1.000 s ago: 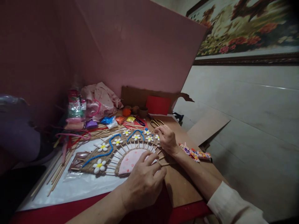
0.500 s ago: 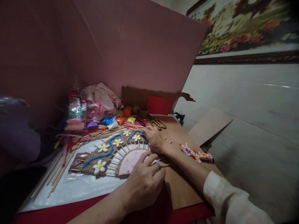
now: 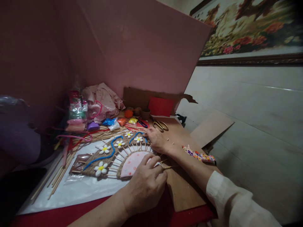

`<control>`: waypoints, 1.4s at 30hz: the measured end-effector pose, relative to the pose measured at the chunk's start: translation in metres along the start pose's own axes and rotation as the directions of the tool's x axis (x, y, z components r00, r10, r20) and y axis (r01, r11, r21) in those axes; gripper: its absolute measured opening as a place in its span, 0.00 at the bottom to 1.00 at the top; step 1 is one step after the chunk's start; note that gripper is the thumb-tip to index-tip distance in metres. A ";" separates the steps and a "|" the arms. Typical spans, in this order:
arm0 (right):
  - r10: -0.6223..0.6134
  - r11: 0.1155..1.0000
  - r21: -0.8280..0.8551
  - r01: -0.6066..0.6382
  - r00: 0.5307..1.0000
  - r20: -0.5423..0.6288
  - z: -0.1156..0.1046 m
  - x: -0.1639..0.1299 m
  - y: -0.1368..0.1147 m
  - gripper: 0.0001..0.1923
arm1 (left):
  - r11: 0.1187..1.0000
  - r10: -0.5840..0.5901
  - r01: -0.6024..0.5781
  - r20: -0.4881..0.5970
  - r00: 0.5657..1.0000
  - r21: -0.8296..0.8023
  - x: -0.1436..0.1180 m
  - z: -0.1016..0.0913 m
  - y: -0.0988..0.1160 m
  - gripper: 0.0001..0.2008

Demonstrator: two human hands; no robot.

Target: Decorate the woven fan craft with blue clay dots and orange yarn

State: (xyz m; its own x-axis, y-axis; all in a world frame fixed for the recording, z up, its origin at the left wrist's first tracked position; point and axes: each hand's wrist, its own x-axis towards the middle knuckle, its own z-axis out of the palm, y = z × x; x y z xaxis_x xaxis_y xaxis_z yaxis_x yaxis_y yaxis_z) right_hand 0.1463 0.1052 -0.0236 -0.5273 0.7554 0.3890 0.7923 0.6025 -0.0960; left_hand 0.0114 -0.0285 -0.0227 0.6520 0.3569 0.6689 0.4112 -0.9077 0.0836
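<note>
Nearest, the left hand pinches a thin wooden stick at the near-right edge of the fan-shaped craft piece, which lies on a white sheet on the surface. Just beyond, right hand rests fingers-down on the fan's far-right rim, w/ nothing gripped. Further back: gold scissors, clay packets, pink cloth.

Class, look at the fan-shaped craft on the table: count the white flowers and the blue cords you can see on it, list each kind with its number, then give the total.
White flowers: 5
Blue cords: 2
Total: 7
The right hand covers part of the fan, so more may be hidden.
</note>
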 end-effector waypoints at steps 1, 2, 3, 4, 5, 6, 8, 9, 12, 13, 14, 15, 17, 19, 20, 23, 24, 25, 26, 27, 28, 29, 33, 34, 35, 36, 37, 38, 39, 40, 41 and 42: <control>0.000 1.000 0.001 0.000 1.000 -0.002 0.000 0.000 0.000 0.26 | 1.000 0.000 0.000 0.001 1.000 0.001 0.000 0.000 0.000 0.06; 0.001 1.000 0.004 -0.001 1.000 -0.007 0.000 0.001 0.001 0.26 | 1.000 0.000 0.000 0.000 1.000 0.001 0.001 -0.001 0.000 0.06; 0.005 1.000 0.006 -0.005 1.000 -0.014 -0.001 0.001 0.001 0.27 | 1.000 0.002 -0.002 -0.001 1.000 0.000 0.001 -0.001 0.000 0.07; 0.012 1.000 0.006 -0.012 1.000 -0.024 -0.003 0.002 0.001 0.28 | 1.000 0.004 -0.004 -0.004 1.000 -0.001 0.001 -0.001 0.000 0.07; 0.021 1.000 0.005 -0.021 0.999 -0.033 -0.006 0.003 0.001 0.29 | 1.000 0.008 -0.008 -0.009 1.000 -0.003 0.001 -0.001 0.000 0.07; 0.029 1.000 0.003 -0.029 0.999 -0.040 -0.008 0.004 0.000 0.29 | 1.000 0.010 -0.011 -0.015 1.000 -0.004 0.001 -0.001 0.000 0.07; 0.039 0.999 -0.006 -0.039 0.998 -0.046 -0.011 0.005 -0.001 0.30 | 1.000 0.014 -0.014 -0.018 1.000 -0.005 0.000 -0.001 0.000 0.06; 0.041 0.999 -0.013 -0.042 0.998 -0.044 -0.011 0.006 -0.002 0.30 | 1.000 0.014 -0.014 -0.017 1.000 -0.005 0.000 -0.001 0.000 0.06; 0.038 0.999 -0.035 -0.039 0.999 -0.026 -0.008 0.006 -0.005 0.27 | 1.000 0.014 -0.014 -0.006 1.000 0.000 0.000 -0.001 0.000 0.05; 0.034 0.999 -0.041 -0.035 0.999 -0.016 -0.006 0.005 -0.006 0.26 | 1.000 0.013 -0.013 -0.002 1.000 0.001 0.000 -0.001 0.000 0.05; 0.029 0.999 -0.044 -0.029 1.000 -0.004 -0.004 0.005 -0.006 0.24 | 1.000 0.011 -0.011 0.003 1.000 0.002 0.000 -0.001 0.000 0.05; 0.024 0.999 -0.046 -0.023 1.000 0.006 -0.003 0.005 -0.005 0.23 | 1.000 0.009 -0.009 0.007 1.000 0.003 0.000 -0.001 0.000 0.05; 0.023 0.999 -0.044 -0.022 1.000 0.014 -0.003 0.005 -0.004 0.23 | 1.000 0.006 -0.006 0.005 1.000 0.007 0.000 -0.001 0.000 0.06; 0.037 0.998 -0.040 -0.037 0.999 0.004 -0.005 0.007 -0.002 0.25 | 1.000 0.010 -0.010 -0.003 1.000 0.010 0.000 -0.001 0.000 0.07; 0.048 0.998 -0.040 -0.048 0.999 -0.004 -0.007 0.008 -0.002 0.27 | 1.000 0.013 -0.013 -0.007 1.000 0.010 0.000 -0.001 0.000 0.07; 0.062 0.997 -0.047 -0.063 0.998 -0.015 -0.009 0.011 -0.001 0.30 | 1.000 0.017 -0.017 -0.002 1.000 0.007 0.000 -0.001 0.000 0.06; 0.053 0.997 -0.060 -0.054 0.999 -0.006 -0.009 0.011 -0.002 0.30 | 1.000 0.016 -0.016 0.002 1.000 0.005 0.000 0.000 0.000 0.06; 0.040 0.996 -0.076 -0.039 0.999 0.008 -0.008 0.012 -0.002 0.31 | 1.000 0.014 -0.014 0.005 1.000 0.002 0.000 0.000 0.000 0.06; 0.026 0.995 -0.092 -0.024 0.999 0.023 -0.006 0.012 -0.003 0.31 | 1.000 0.013 -0.013 0.008 1.000 0.000 -0.001 0.000 0.000 0.05; 0.013 0.994 -0.107 -0.009 0.999 0.038 -0.004 0.012 -0.004 0.31 | 1.000 0.011 -0.011 0.009 1.000 -0.001 -0.001 0.001 0.000 0.05; 0.003 0.993 -0.118 0.003 0.999 0.050 -0.003 0.012 -0.005 0.30 | 1.000 0.009 -0.009 0.007 1.000 0.000 -0.001 0.001 -0.001 0.05; -0.002 0.992 -0.124 0.009 0.998 0.057 -0.001 0.012 -0.005 0.29 | 1.000 0.006 -0.006 0.004 1.000 0.003 -0.001 0.001 -0.001 0.05; 0.002 0.992 -0.129 0.005 0.999 0.052 -0.001 0.015 -0.005 0.28 | 1.000 0.013 -0.013 0.005 1.000 0.010 -0.001 0.001 -0.001 0.06; 0.008 0.991 -0.131 -0.002 0.999 0.043 -0.002 0.016 -0.005 0.29 | 1.000 0.016 -0.016 0.008 1.000 0.010 -0.001 0.001 -0.001 0.06; 0.012 0.991 -0.132 -0.008 0.999 0.033 -0.003 0.017 -0.006 0.29 | 1.000 0.017 -0.017 0.011 1.000 0.010 -0.001 0.001 -0.001 0.05; 0.011 0.991 -0.131 -0.008 1.000 0.025 -0.004 0.018 -0.007 0.29 | 1.000 0.015 -0.015 0.012 1.000 0.012 -0.001 0.000 0.000 0.05; 0.004 0.992 -0.127 -0.001 1.000 0.024 -0.005 0.019 -0.009 0.29 | 1.000 0.011 -0.011 0.013 1.000 0.013 -0.001 0.000 0.000 0.05; -0.010 0.993 -0.120 0.013 1.000 0.028 -0.005 0.020 -0.011 0.30 | 1.000 0.009 -0.009 0.015 1.000 0.013 -0.001 0.000 0.000 0.05; -0.029 0.993 -0.111 0.034 0.999 0.042 -0.004 0.021 -0.013 0.30 | 1.000 0.006 -0.006 0.018 1.000 0.013 -0.001 0.000 0.000 0.04; -0.048 0.993 -0.103 0.055 0.997 0.064 -0.004 0.021 -0.015 0.31 | 1.000 0.005 -0.005 0.020 1.000 0.013 -0.001 0.001 0.000 0.04; -0.063 0.993 -0.096 0.072 0.994 0.088 -0.003 0.021 -0.017 0.32 | 1.000 0.004 -0.005 0.019 1.000 0.014 -0.001 0.001 0.000 0.04; -0.070 0.992 -0.092 0.081 0.991 0.110 -0.002 0.022 -0.019 0.32 | 1.000 0.006 -0.006 0.019 1.000 0.016 -0.001 0.001 0.000 0.04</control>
State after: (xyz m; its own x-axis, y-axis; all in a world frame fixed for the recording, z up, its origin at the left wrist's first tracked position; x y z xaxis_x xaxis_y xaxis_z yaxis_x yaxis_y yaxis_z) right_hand 0.1209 0.1096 -0.0112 -0.6125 0.7349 0.2913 0.7720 0.6354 0.0202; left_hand 0.0111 -0.0282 -0.0236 0.6664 0.3559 0.6551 0.4177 -0.9061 0.0674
